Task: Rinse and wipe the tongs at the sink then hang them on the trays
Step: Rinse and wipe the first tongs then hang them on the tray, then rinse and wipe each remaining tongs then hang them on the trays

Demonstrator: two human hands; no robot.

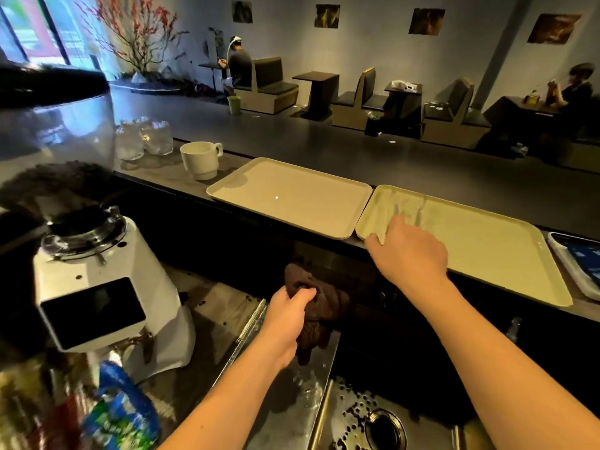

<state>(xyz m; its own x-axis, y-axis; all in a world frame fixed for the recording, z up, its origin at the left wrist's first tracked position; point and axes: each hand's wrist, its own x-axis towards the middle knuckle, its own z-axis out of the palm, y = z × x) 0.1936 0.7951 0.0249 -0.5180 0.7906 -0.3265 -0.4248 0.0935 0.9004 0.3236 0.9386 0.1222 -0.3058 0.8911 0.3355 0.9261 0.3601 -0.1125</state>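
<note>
Two beige trays lie side by side on the dark counter, the left tray (292, 203) and the right tray (487, 254). My right hand (409, 251) is over the right tray's near left corner. Its fingers are closed on pale, blurred tongs (406, 207) that reach out across the tray. My left hand (289, 313) grips a bunched brown cloth (321, 310) above the steel ledge beside the sink (357, 417). The sink's drain (386, 430) shows at the bottom edge.
A white coffee grinder (104, 287) stands at the left, with a blue-green packet (120, 417) in front of it. A white mug (201, 159) and upturned glasses (143, 141) sit on the counter. A blue-patterned tray (581, 261) lies at the far right. Seated people are in the background.
</note>
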